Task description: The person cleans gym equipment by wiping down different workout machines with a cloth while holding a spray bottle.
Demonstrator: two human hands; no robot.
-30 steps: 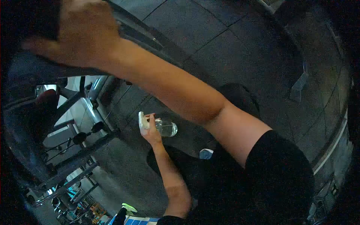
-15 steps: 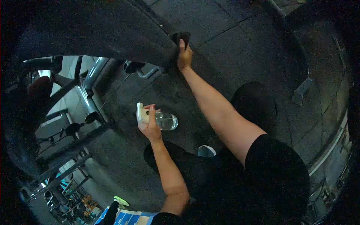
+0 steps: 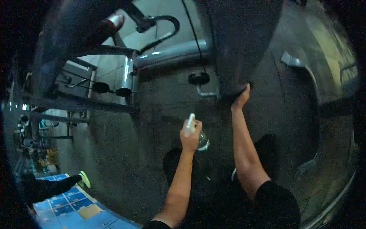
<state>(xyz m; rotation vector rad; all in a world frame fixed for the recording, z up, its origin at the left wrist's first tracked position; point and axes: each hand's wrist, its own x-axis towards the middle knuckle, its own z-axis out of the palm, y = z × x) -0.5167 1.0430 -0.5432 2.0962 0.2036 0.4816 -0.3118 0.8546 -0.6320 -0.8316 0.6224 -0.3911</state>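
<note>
My left hand (image 3: pixel 190 136) is wrapped round the neck of a clear spray bottle (image 3: pixel 204 142) with a white trigger head, below the middle of the view. Clear liquid seems to be inside it. Right of it, my right hand (image 3: pixel 242 100) presses a dark cloth-like thing (image 3: pixel 249 84) against the lower end of a large dark padded part (image 3: pixel 244 42) of a gym machine. Most of that dark thing is hidden by the fingers and the pad.
Metal frames and a silver tube (image 3: pixel 171 52) of the machine stand ahead and left. A black round weight (image 3: pixel 199 78) is near the pad. At lower left, a person's leg with a bright green shoe (image 3: pixel 84 179) lies beside blue tiles (image 3: pixel 72 202).
The view has swung, so machine and bottle appear farther right. My right hand came down from the upper left to the pad's end and stays there. My left hand still grips the bottle.
</note>
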